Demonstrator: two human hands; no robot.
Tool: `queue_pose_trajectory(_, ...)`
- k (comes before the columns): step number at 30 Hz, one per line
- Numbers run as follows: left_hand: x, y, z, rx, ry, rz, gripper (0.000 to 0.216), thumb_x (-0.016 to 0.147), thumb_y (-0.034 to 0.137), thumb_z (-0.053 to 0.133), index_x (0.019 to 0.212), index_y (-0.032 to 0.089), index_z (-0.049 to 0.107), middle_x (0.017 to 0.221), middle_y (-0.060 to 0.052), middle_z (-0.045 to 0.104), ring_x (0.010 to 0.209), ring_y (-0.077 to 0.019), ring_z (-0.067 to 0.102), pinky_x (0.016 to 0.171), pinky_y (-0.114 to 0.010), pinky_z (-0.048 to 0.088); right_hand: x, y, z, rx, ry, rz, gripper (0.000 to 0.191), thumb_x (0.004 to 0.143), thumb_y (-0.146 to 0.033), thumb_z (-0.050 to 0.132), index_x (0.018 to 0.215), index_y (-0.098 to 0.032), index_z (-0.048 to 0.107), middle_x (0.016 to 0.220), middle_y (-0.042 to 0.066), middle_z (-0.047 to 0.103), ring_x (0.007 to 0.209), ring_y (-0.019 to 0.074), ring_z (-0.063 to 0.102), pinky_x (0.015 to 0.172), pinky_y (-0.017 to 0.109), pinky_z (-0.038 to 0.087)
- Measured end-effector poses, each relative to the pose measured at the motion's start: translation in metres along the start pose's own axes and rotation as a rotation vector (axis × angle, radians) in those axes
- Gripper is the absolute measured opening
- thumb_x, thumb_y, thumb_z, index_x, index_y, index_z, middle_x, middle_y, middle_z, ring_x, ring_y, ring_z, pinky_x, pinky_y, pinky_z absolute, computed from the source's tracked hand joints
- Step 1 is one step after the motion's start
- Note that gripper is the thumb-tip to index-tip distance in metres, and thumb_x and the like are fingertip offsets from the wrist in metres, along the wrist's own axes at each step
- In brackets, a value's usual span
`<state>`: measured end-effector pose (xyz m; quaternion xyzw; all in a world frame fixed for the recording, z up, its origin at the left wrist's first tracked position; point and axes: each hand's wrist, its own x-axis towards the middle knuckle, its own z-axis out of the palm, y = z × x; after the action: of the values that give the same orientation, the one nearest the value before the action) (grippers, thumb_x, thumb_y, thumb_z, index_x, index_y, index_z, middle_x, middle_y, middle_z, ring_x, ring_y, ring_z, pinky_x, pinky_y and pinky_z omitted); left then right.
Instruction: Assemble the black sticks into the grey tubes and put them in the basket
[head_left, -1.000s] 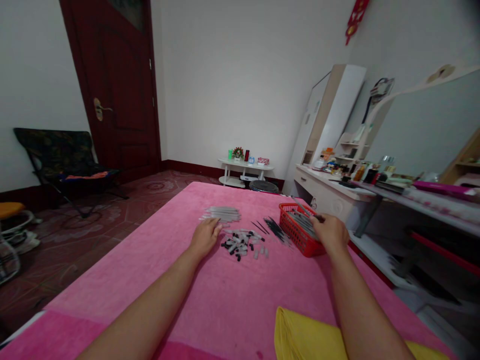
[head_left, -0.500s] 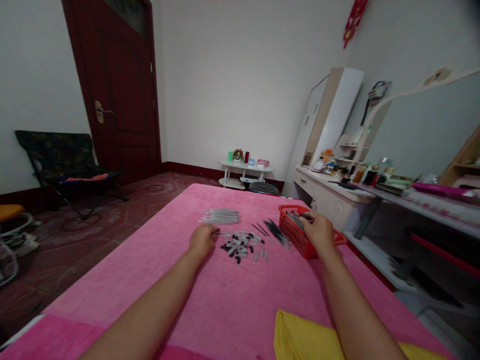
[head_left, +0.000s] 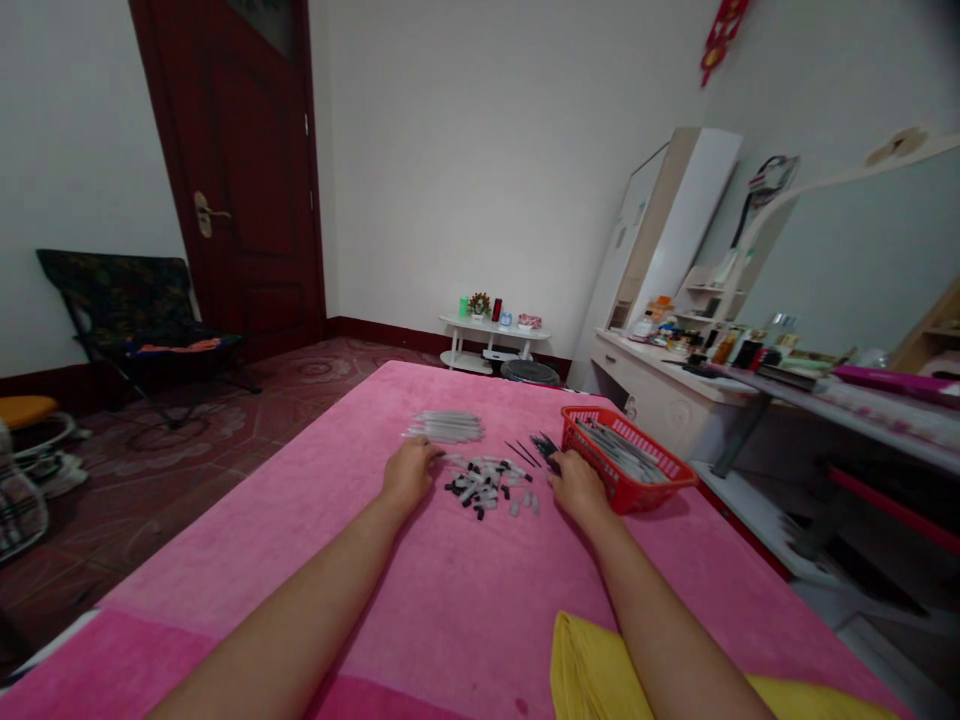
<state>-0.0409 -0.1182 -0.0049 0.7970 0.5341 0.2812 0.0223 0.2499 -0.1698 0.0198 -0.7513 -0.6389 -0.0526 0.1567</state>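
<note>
My left hand (head_left: 410, 477) rests on the pink cloth with its fingers pressed together, left of a heap of small white and black pen caps (head_left: 480, 485). Whatever its fingertips pinch is too small to make out. Beyond it, several clear pen barrels (head_left: 448, 427) lie side by side. My right hand (head_left: 579, 485) is low over the cloth, its fingers bent together at the near end of a bunch of thin black pen refills (head_left: 541, 443). What those fingers grip is hidden. Just right of that hand stands a red plastic basket (head_left: 652, 490) holding many grey pens (head_left: 619, 448).
A pink cloth (head_left: 420, 610) covers the table. Folded yellow fabric (head_left: 592, 670) lies under my right forearm at the near edge. A white dressing table (head_left: 667, 375) with bottles stands to the right. A folding chair (head_left: 135, 310) and a door (head_left: 240, 220) are at left.
My right hand has come out of the red basket and moved left, down to the black refills. The pens in the basket now show. My left hand has stayed nearly in place.
</note>
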Motion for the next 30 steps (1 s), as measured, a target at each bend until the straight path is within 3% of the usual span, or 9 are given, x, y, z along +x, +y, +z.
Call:
queue_pose_trajectory(14, 0.001, 0.002, 0.000, -0.057, -0.028, 0.018, 0.022, 0.083, 0.020, 0.052, 0.096, 0.024, 0.070, 0.094, -0.005, 0.062, 0.095, -0.0190, 0.056, 0.076, -0.025, 0.042, -0.003, 0.002, -0.002, -0.050, -0.025, 0.072, 0.018, 0.081, -0.022, 0.055, 0.092, -0.020, 0.068, 0.097, 0.010, 0.067, 0.090, 0.0219, 0.064, 0.071, 0.028, 0.044)
queue_pose_trajectory(18, 0.000, 0.002, 0.001, -0.049, -0.024, 0.030, 0.024, 0.083, 0.017, 0.050, 0.094, 0.023, 0.070, 0.093, -0.005, 0.062, 0.093, -0.0187, 0.056, 0.075, -0.025, 0.042, -0.004, -0.002, -0.003, -0.033, -0.008, -0.011, 0.020, 0.081, -0.032, 0.059, 0.097, -0.023, 0.067, 0.099, 0.007, 0.066, 0.092, 0.0201, 0.063, 0.071, 0.026, 0.043)
queue_pose_trajectory(24, 0.000, 0.003, 0.001, -0.055, -0.029, 0.040, 0.024, 0.082, 0.017, 0.052, 0.096, 0.023, 0.070, 0.094, -0.006, 0.063, 0.094, -0.0190, 0.056, 0.077, -0.026, 0.043, -0.005, -0.005, 0.005, -0.080, -0.045, -0.040, 0.013, 0.082, -0.025, 0.058, 0.090, -0.022, 0.067, 0.100, 0.007, 0.066, 0.091, 0.0196, 0.064, 0.070, 0.025, 0.041)
queue_pose_trajectory(30, 0.001, 0.001, 0.001, -0.085, -0.003, 0.022, 0.023, 0.082, 0.017, 0.054, 0.097, 0.022, 0.070, 0.094, -0.006, 0.063, 0.096, -0.0192, 0.056, 0.080, -0.026, 0.043, -0.006, -0.007, 0.002, 0.046, 0.050, -0.030, 0.014, 0.085, -0.022, 0.051, 0.095, -0.020, 0.061, 0.091, 0.006, 0.069, 0.088, 0.0189, 0.064, 0.071, 0.025, 0.039)
